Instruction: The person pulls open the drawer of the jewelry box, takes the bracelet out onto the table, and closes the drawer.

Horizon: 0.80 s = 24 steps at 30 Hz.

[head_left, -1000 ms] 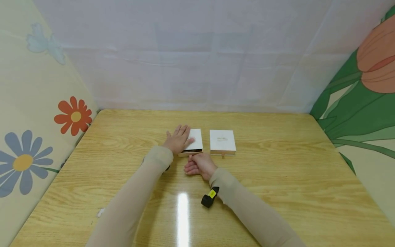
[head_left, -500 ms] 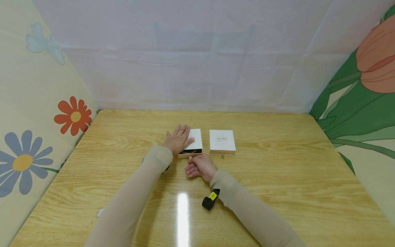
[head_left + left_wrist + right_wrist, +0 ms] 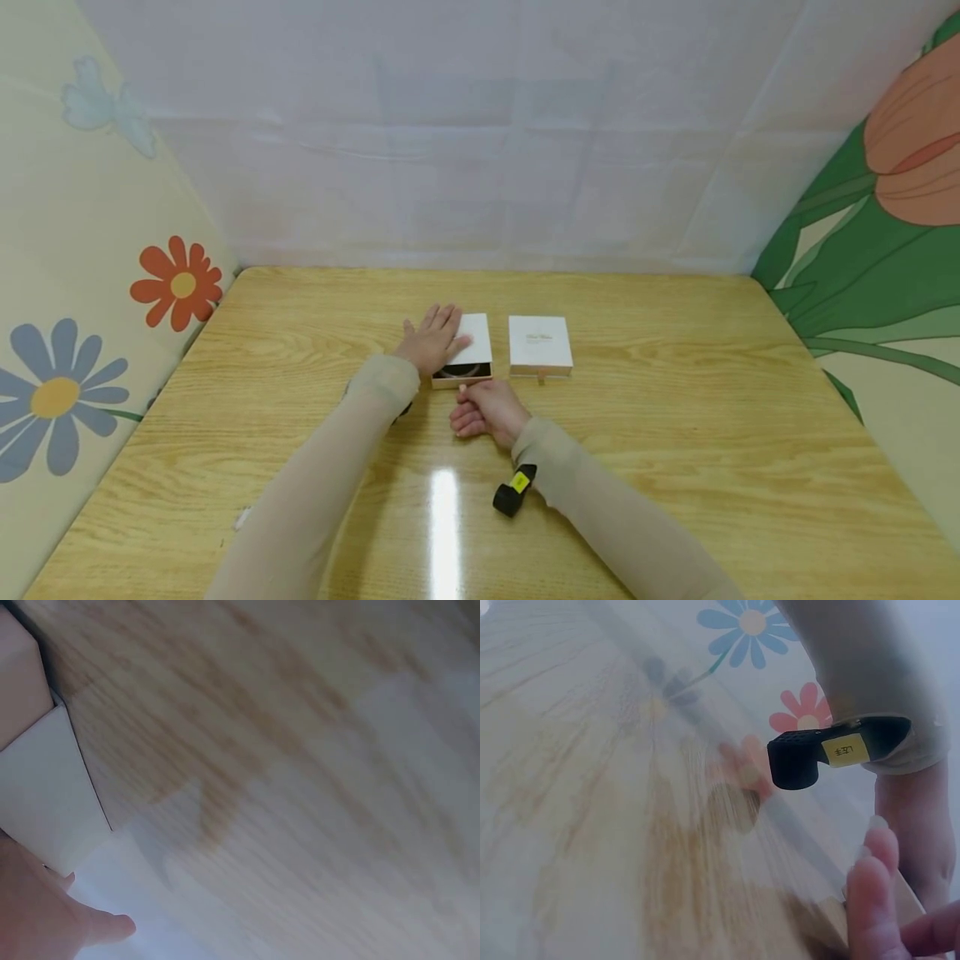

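Observation:
A white drawer-style box (image 3: 474, 340) lies on the table in the head view, its drawer (image 3: 457, 382) partly out at the near side. Through the gap shows a dark interior with a curved band-like item, too small to name. My left hand (image 3: 432, 340) rests flat on the box's top left part, fingers spread. At the drawer's front edge my right hand (image 3: 491, 410) has its fingers curled and seems to pinch there; the exact grip is hidden. In the left wrist view the box's side (image 3: 52, 787) appears beside part of the left hand (image 3: 45, 915).
Just right stands a second white box (image 3: 539, 342), closed, with faint lettering on top and a small tan tab (image 3: 542, 377) at its front. Both stand on a wood-grain table (image 3: 675, 433) backed by a pale cloth (image 3: 510, 150). A small white scrap (image 3: 242, 517) lies near the left forearm.
The drawer has slid further out toward me, widening the dark gap. My right hand has shifted slightly nearer along with it. The left hand has stayed on the box top.

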Tool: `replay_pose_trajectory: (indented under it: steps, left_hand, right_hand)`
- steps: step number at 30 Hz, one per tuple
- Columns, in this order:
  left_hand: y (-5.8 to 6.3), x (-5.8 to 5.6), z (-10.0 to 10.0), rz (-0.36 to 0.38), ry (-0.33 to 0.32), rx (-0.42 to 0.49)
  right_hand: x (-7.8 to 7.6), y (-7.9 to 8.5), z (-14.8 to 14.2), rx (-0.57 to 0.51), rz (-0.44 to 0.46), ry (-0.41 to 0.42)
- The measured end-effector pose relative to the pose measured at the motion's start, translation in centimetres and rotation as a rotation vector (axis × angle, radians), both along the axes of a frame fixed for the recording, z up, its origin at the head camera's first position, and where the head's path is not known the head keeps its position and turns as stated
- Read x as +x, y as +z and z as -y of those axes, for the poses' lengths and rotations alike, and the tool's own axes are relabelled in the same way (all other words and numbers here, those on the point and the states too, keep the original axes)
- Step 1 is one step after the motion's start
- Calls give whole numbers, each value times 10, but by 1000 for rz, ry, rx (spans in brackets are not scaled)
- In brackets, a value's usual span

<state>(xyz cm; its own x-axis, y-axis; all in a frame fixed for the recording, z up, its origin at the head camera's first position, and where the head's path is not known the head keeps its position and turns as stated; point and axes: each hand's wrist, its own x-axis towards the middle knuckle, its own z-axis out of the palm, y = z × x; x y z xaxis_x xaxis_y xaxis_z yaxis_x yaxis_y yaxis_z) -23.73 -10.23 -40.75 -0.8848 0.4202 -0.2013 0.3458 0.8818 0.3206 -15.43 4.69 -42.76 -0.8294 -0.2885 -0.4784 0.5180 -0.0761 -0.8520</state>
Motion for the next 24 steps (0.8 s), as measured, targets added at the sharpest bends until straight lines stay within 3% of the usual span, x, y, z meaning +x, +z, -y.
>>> replay_pose_trajectory:
  steps: [7,14,24]
  left_hand:
    - [4,2,1,5,-11,25]
    - [2,0,5,-40,-35,-4]
    - [-3,-3,5,-74,-26,30]
  right_hand:
    - [3,1,0,4,10,1]
    - [4,1,0,3,7,3]
    - [6,2,0,-4,-5,14]
